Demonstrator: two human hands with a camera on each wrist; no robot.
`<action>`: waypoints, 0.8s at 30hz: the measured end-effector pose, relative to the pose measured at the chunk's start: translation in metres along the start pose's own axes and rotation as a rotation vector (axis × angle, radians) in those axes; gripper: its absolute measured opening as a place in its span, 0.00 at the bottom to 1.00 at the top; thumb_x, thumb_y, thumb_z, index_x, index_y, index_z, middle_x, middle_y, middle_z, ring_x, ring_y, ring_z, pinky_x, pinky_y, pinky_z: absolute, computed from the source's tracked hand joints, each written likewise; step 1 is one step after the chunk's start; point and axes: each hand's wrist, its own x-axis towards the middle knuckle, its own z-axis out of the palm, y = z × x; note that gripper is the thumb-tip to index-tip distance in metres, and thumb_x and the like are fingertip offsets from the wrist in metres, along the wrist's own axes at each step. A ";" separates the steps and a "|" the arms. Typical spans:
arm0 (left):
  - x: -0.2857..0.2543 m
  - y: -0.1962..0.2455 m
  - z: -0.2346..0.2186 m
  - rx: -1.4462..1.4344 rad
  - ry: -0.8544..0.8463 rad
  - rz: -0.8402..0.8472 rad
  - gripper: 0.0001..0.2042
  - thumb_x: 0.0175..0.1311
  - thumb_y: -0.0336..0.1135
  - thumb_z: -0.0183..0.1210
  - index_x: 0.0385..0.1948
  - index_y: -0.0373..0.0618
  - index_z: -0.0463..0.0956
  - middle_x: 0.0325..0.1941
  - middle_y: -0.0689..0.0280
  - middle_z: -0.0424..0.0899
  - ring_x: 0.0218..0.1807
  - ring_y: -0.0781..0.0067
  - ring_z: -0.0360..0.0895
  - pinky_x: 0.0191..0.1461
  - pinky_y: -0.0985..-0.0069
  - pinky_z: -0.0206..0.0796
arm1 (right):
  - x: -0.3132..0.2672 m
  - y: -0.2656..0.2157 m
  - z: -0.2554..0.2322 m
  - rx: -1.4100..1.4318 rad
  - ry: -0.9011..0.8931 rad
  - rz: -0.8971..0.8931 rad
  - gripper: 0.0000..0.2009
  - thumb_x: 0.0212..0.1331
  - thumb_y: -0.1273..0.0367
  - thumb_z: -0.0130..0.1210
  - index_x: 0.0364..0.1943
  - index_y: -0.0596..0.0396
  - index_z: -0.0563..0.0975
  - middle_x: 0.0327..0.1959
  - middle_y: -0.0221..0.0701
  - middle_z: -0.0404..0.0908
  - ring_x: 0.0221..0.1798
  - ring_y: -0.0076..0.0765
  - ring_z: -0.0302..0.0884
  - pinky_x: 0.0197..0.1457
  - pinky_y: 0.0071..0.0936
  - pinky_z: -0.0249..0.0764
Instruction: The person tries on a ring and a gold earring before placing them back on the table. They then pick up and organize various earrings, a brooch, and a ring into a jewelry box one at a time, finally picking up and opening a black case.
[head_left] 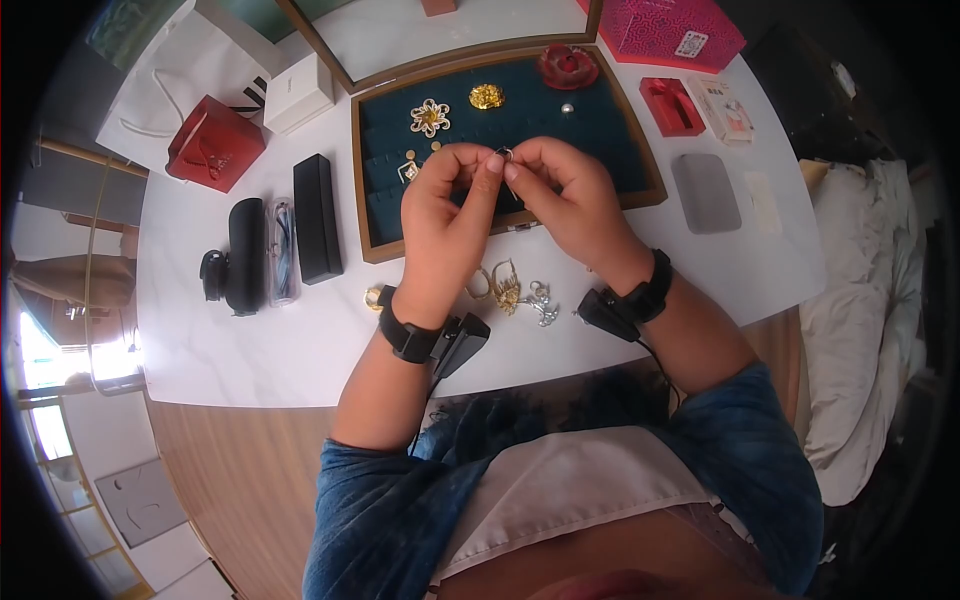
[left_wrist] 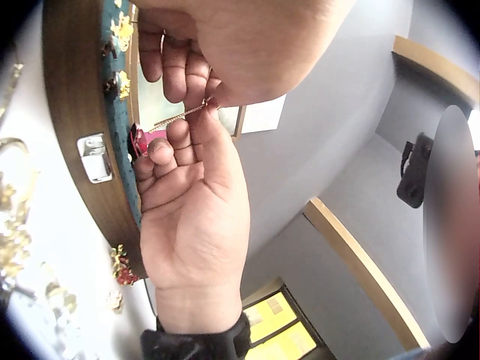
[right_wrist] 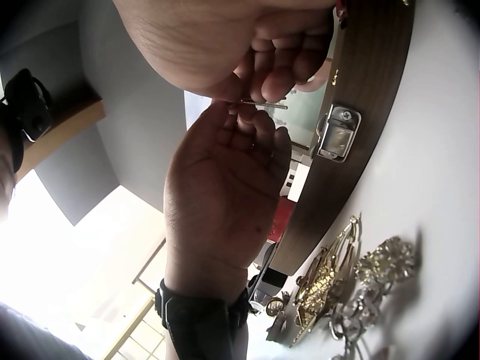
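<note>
Both hands meet over the front edge of a wooden jewelry box (head_left: 385,245) lined in dark green. My left hand (head_left: 445,205) and right hand (head_left: 575,200) each pinch a thin gold-coloured chain (left_wrist: 178,118) between thumb and fingertips. Most of the chain hides behind the fingers, though a straight length shows in the right wrist view. Below the hands, on the white table (head_left: 640,285), lie a gold ornament (head_left: 507,290), a silver ornament (head_left: 541,303) and a gold ring-shaped piece (head_left: 373,297). Inside the box are a gold flower brooch (head_left: 430,118), a gold piece (head_left: 486,96) and a red flower (head_left: 568,66).
The box's glass lid (head_left: 450,40) stands raised at the back. To the left are a black long box (head_left: 317,220), a glasses case (head_left: 246,255) and a red bag (head_left: 215,143). On the right lie a small red box (head_left: 672,107) and a grey case (head_left: 707,192).
</note>
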 end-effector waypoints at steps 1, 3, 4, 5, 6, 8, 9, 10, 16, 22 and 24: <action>0.000 0.000 0.000 -0.002 -0.001 0.001 0.06 0.76 0.30 0.67 0.45 0.37 0.83 0.41 0.67 0.89 0.43 0.82 0.82 0.51 0.80 0.74 | 0.000 0.000 0.000 -0.001 -0.001 0.002 0.07 0.75 0.69 0.63 0.46 0.61 0.82 0.36 0.25 0.85 0.38 0.15 0.80 0.41 0.19 0.76; 0.000 0.000 0.000 -0.005 0.003 -0.003 0.06 0.76 0.30 0.67 0.45 0.37 0.83 0.41 0.67 0.89 0.43 0.82 0.82 0.51 0.80 0.74 | 0.000 0.000 0.000 0.004 -0.002 0.010 0.07 0.75 0.69 0.62 0.46 0.61 0.82 0.36 0.25 0.85 0.38 0.15 0.80 0.41 0.19 0.76; -0.001 0.000 0.001 -0.006 0.004 -0.004 0.06 0.76 0.30 0.67 0.45 0.37 0.83 0.41 0.67 0.89 0.43 0.82 0.82 0.51 0.80 0.74 | 0.000 0.000 0.000 0.007 -0.003 0.014 0.07 0.75 0.69 0.62 0.46 0.61 0.82 0.36 0.25 0.85 0.38 0.14 0.80 0.41 0.19 0.76; -0.001 0.001 0.001 -0.006 0.005 -0.006 0.06 0.76 0.30 0.67 0.45 0.37 0.83 0.41 0.67 0.89 0.43 0.82 0.82 0.51 0.80 0.74 | 0.000 0.000 0.000 0.012 -0.004 0.018 0.07 0.75 0.69 0.62 0.46 0.61 0.82 0.36 0.25 0.85 0.37 0.15 0.79 0.41 0.19 0.76; -0.001 0.001 0.001 -0.006 0.005 -0.008 0.06 0.76 0.30 0.67 0.45 0.37 0.83 0.41 0.67 0.89 0.43 0.82 0.82 0.51 0.80 0.74 | 0.000 0.000 0.000 0.017 -0.005 0.022 0.07 0.75 0.69 0.62 0.46 0.61 0.82 0.36 0.25 0.85 0.37 0.15 0.79 0.41 0.19 0.76; -0.001 0.001 0.001 -0.001 0.005 -0.010 0.06 0.76 0.30 0.67 0.44 0.37 0.83 0.40 0.67 0.89 0.43 0.81 0.81 0.51 0.80 0.74 | -0.001 0.000 0.000 0.016 -0.007 0.024 0.07 0.75 0.69 0.62 0.46 0.61 0.82 0.36 0.25 0.85 0.37 0.15 0.79 0.41 0.19 0.76; -0.001 0.001 0.001 0.004 0.004 -0.009 0.06 0.76 0.30 0.67 0.44 0.37 0.83 0.40 0.67 0.89 0.43 0.81 0.81 0.51 0.80 0.74 | -0.001 0.000 0.000 0.010 -0.008 0.021 0.07 0.75 0.69 0.62 0.46 0.61 0.82 0.36 0.25 0.86 0.37 0.15 0.80 0.41 0.19 0.76; -0.001 0.001 0.001 0.009 0.003 -0.008 0.06 0.75 0.30 0.67 0.44 0.37 0.83 0.40 0.67 0.89 0.42 0.81 0.81 0.51 0.80 0.74 | -0.001 0.000 0.000 0.004 -0.009 0.017 0.08 0.75 0.69 0.62 0.46 0.61 0.82 0.36 0.25 0.86 0.37 0.15 0.80 0.41 0.19 0.76; 0.000 0.001 0.000 0.006 -0.003 -0.003 0.06 0.75 0.30 0.67 0.44 0.37 0.83 0.40 0.67 0.89 0.42 0.81 0.82 0.51 0.80 0.74 | -0.001 0.000 0.000 -0.003 -0.009 0.015 0.08 0.75 0.69 0.62 0.46 0.61 0.82 0.37 0.25 0.87 0.37 0.15 0.80 0.41 0.19 0.77; 0.000 0.000 0.000 0.020 0.012 0.004 0.06 0.74 0.30 0.67 0.44 0.37 0.84 0.40 0.66 0.89 0.42 0.80 0.82 0.50 0.79 0.74 | -0.001 0.003 0.003 0.041 0.032 -0.031 0.07 0.75 0.70 0.63 0.47 0.60 0.82 0.37 0.25 0.87 0.38 0.15 0.82 0.42 0.19 0.77; 0.000 0.004 -0.001 0.129 0.011 0.055 0.06 0.73 0.29 0.68 0.43 0.37 0.84 0.39 0.65 0.88 0.41 0.78 0.82 0.49 0.78 0.74 | 0.000 0.002 0.002 0.038 0.038 -0.026 0.07 0.74 0.70 0.63 0.47 0.59 0.82 0.37 0.25 0.87 0.38 0.15 0.82 0.42 0.18 0.77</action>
